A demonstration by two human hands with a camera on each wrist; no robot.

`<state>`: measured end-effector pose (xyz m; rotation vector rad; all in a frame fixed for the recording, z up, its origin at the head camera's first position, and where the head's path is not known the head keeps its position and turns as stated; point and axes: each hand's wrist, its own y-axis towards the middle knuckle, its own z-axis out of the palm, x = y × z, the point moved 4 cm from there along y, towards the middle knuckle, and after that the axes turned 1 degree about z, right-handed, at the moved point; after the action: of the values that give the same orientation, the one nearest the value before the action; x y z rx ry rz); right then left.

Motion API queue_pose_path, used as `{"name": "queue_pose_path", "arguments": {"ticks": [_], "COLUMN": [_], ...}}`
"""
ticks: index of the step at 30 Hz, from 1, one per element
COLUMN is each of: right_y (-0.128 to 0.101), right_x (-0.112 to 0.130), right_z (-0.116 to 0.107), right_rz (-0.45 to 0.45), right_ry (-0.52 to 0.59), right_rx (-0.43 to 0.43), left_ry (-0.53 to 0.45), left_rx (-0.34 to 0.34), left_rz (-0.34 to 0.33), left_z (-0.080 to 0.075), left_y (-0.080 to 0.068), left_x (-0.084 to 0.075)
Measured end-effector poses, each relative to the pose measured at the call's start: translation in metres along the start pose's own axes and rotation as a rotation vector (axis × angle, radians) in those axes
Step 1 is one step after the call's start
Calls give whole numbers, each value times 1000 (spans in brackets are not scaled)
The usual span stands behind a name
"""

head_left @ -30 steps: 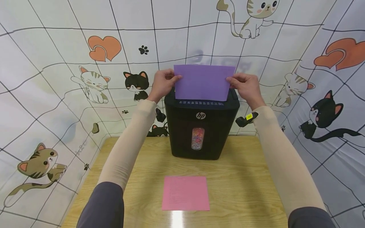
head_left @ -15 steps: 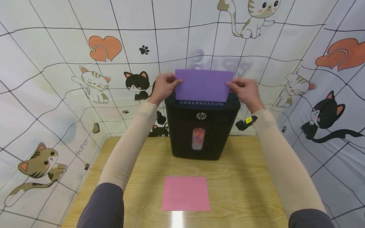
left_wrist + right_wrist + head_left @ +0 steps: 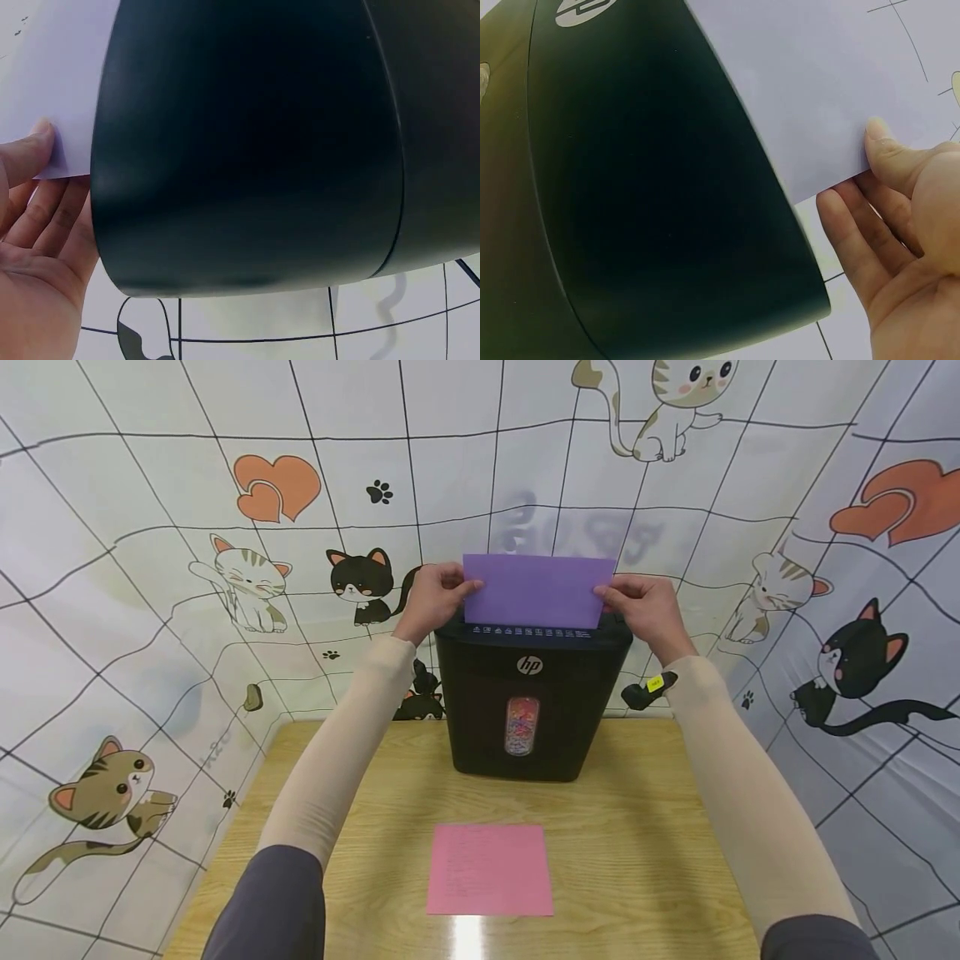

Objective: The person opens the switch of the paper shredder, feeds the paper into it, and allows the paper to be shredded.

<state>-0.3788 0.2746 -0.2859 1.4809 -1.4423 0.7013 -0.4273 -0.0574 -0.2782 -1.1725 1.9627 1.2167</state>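
A purple sheet of paper (image 3: 536,591) stands upright in the top slot of a black HP shredder (image 3: 531,702) at the far side of the wooden table (image 3: 645,827). My left hand (image 3: 435,593) pinches the sheet's left edge and my right hand (image 3: 641,597) pinches its right edge. In the left wrist view the left hand's thumb (image 3: 26,154) lies on the purple sheet (image 3: 52,82) beside the shredder's dark body (image 3: 247,142). In the right wrist view the right hand's thumb (image 3: 885,150) presses the purple sheet (image 3: 817,82) next to the shredder (image 3: 652,202).
A pink sheet (image 3: 489,869) lies flat on the table near its front edge. The shredder's small window (image 3: 521,725) shows coloured shreds inside. A cat-patterned cloth backdrop (image 3: 187,527) surrounds the table on three sides.
The purple sheet has sunk lower into the shredder slot, so less of it shows above the top. Both hands have come down with it.
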Motion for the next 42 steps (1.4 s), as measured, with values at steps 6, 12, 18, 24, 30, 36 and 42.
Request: {"name": "queue_pose_path", "arguments": {"ticks": [6, 12, 18, 24, 30, 36, 42], "right_y": [-2, -4, -4, -6, -7, -8, -7], "right_x": [-2, -3, -2, -3, -2, 0, -2], "right_z": [1, 2, 3, 4, 5, 4, 3], "right_rz": [6, 14, 9, 26, 26, 20, 26], "right_ry": [11, 9, 15, 12, 8, -7, -24], "right_rx": [7, 12, 21, 25, 29, 30, 24], "left_ry": [6, -3, -7, 5, -9, -2, -7], "left_rx": [0, 2, 3, 0, 2, 14, 26], "left_rz": [-6, -2, -5, -3, 7, -11, -24], "left_z": [-1, 0, -1, -1, -1, 0, 2], "left_y": [-1, -1, -2, -3, -3, -3, -3], "left_x": [0, 1, 3, 3, 3, 4, 4]}}
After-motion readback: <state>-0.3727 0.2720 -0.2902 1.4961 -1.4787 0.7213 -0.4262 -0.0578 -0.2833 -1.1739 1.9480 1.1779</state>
